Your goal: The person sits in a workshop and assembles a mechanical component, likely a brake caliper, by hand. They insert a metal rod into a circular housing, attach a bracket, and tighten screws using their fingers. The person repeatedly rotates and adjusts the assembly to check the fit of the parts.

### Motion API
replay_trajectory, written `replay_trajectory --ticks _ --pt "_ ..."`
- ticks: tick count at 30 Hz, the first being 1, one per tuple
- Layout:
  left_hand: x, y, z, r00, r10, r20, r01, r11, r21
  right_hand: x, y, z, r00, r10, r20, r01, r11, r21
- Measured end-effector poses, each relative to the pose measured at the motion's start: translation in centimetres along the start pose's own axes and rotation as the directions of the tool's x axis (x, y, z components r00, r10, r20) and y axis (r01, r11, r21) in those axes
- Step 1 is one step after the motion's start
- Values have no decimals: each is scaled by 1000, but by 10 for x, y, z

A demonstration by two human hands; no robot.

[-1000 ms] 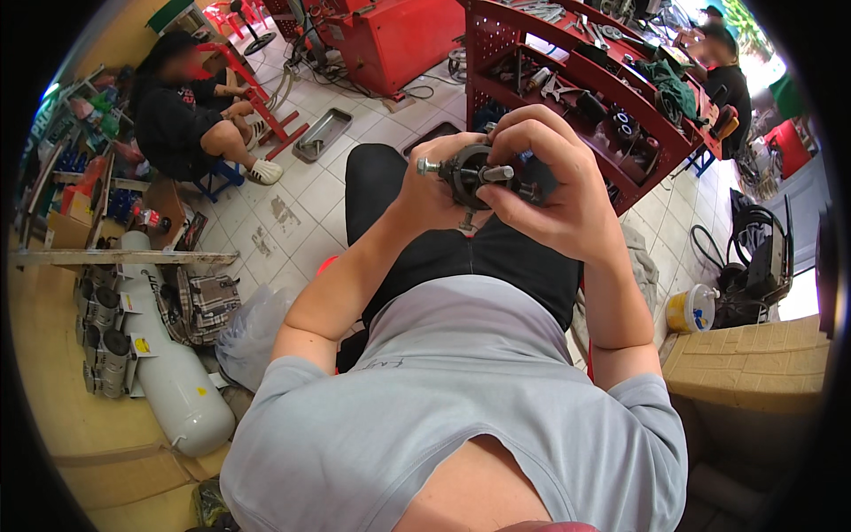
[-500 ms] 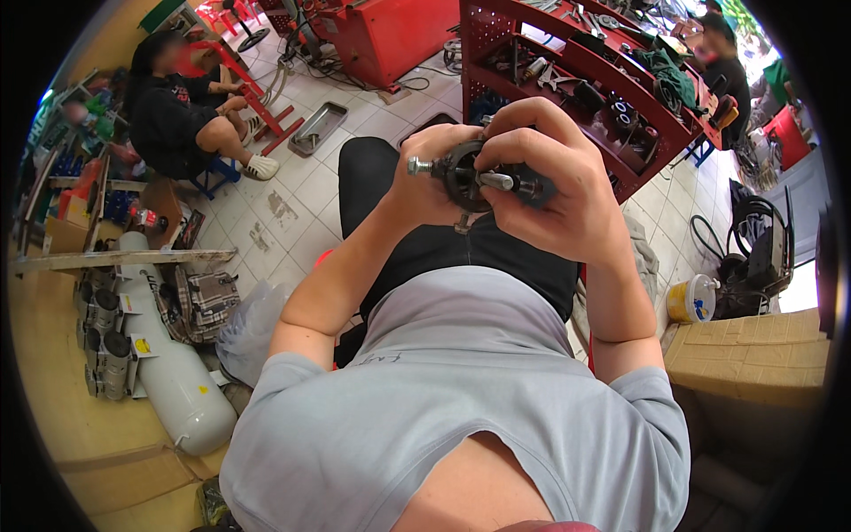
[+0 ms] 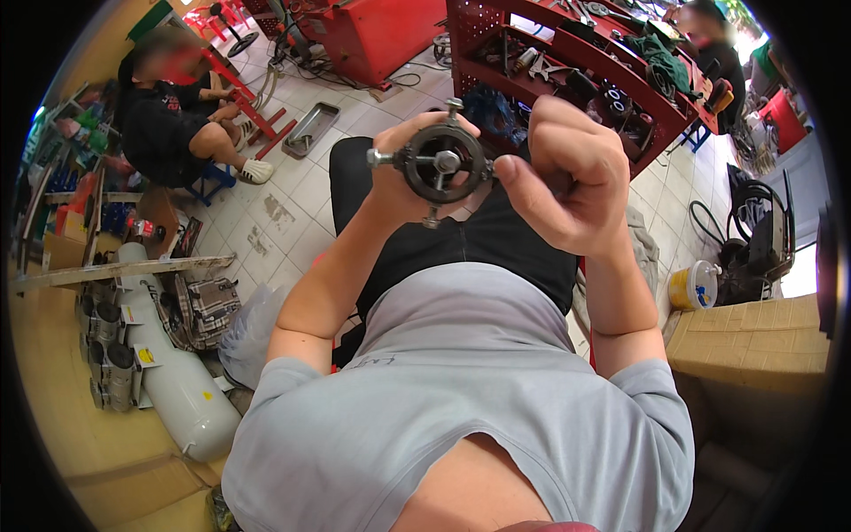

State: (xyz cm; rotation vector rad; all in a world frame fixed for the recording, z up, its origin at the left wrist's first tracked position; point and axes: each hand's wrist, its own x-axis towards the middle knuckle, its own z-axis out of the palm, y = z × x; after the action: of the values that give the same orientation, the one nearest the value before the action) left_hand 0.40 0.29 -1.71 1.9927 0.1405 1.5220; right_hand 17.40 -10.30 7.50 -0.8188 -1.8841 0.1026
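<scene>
Head view: a brown cardboard box (image 3: 753, 341) sits right of your fingers; your left hand (image 3: 399, 177) grips the round metal fitting (image 3: 441, 164), your right hand (image 3: 567, 182) curled closed beside it.

A dark round metal fitting (image 3: 441, 163) with short studs sticking outward, held raised, face toward the camera.

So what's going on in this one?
A seated person holds a round dark metal part with short pins sticking out of its rim up in front of their chest. The left hand cups it from behind, while the right hand pinches its right edge. Behind, another person sits on the tiled floor near a red tool rack.
</scene>
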Motion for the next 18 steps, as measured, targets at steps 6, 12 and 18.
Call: replay_trajectory --ticks 6,12,18 --pt "-2 -1 -9 993 -34 115 34 999 6 -3 0 6 995 -102 -10 102 969 225" --pt "0 2 -7 993 -10 116 11 1000 -7 -6 7 7 974 -228 -9 219 926 307" --pt "0 0 -10 990 -5 140 7 1000 -11 -5 9 7 965 -261 7 244 909 337"
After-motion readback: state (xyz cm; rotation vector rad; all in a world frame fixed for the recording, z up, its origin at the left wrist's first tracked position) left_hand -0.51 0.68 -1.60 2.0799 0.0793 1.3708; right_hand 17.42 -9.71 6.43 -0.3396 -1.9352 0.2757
